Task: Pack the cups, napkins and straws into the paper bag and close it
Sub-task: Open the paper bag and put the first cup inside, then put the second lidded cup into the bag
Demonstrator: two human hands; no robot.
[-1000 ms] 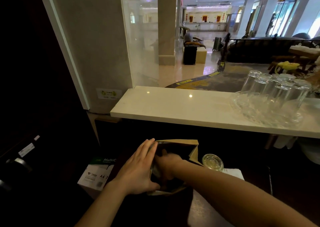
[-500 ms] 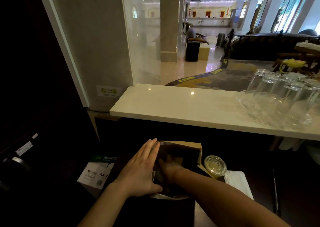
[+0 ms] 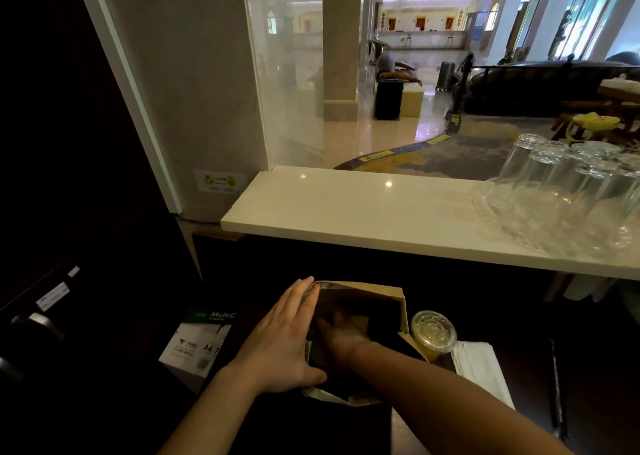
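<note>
A brown paper bag stands open on the dark lower worktop in front of me. My left hand lies flat along its left wall, thumb hooked at the near rim, holding it. My right hand reaches down inside the bag, in shadow; I cannot tell whether it holds anything. A plastic cup with a clear lid and yellowish drink stands just right of the bag. White napkins lie right of the cup. A dark straw lies further right.
A pale stone counter runs above and behind the bag. Several upturned glasses stand on a clear tray at its right end. A box of A4 paper sits low on the left. A glass pane rises behind the counter.
My right hand has sunk slightly deeper into the bag. My left hand stays on the bag's left wall. The view has shifted, showing more of the cup and napkins.
</note>
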